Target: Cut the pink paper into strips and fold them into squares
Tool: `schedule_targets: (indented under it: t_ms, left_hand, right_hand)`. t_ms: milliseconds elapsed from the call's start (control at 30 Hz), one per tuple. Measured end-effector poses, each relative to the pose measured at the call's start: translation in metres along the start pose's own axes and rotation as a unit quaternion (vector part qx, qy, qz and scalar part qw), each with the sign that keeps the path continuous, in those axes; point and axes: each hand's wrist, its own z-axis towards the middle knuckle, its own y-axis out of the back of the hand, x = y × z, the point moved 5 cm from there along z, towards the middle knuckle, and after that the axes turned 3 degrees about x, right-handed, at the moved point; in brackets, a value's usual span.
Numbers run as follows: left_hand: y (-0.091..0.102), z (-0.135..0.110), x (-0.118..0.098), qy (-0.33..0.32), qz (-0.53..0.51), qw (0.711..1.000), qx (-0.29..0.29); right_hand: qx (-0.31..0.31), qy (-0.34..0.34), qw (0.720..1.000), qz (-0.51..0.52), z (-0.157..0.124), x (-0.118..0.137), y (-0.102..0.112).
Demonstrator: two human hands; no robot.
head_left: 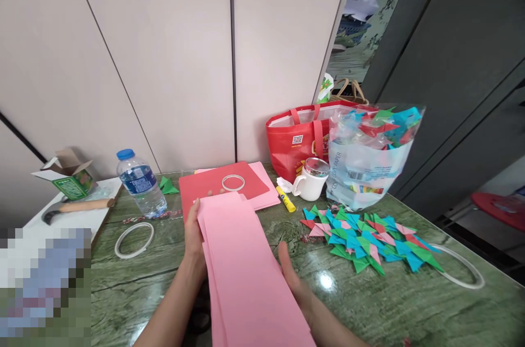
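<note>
A stack of long pink paper sheets [250, 270] slants up from the bottom of the view, its layers slightly out of line along the left side. My left hand [196, 235] grips the stack's upper left edge, with fingertips showing behind the far end. Against the right edge rests my right hand [294, 278], thumb raised beside the paper and the other fingers hidden under it. Beyond the stack lie red paper sheets [205, 185] with a white ring [233, 175] on top. More pink paper [268, 177] shows beneath the red.
Folded colored paper pieces [361, 240] lie on the right by another ring [463, 276]. Behind stand a white mug [314, 183], a glue stick [286, 199], a red bag [283, 139] and a filled plastic bag [365, 166]. Leftward are a water bottle [141, 185], a ring [118, 246] and a wooden-handled tool [84, 205].
</note>
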Motion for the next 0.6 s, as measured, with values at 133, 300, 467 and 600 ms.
schedule_targets:
  t_ms: [133, 300, 467, 600]
  left_hand:
    - [-0.006, -0.006, 0.004, 0.022, 0.008, 1.000, -0.008]
    - [-0.016, -0.013, 0.007, 0.044, -0.009, 0.999, 0.021]
    - [-0.028, -0.021, 0.013, 0.063, -0.001, 0.993, 0.096]
    - [-0.030, -0.023, 0.016, 0.079, 0.006, 0.991, 0.112]
  right_hand:
    - [-0.008, 0.027, 0.999, 0.018, 0.001, -0.003, 0.004]
    - [-0.004, -0.006, 1.000, 0.029, 0.000, -0.009, 0.000]
    - [0.052, -0.018, 0.998, -0.017, -0.006, -0.016, 0.001]
    - [0.051, -0.026, 0.996, -0.064, -0.008, -0.015, 0.002]
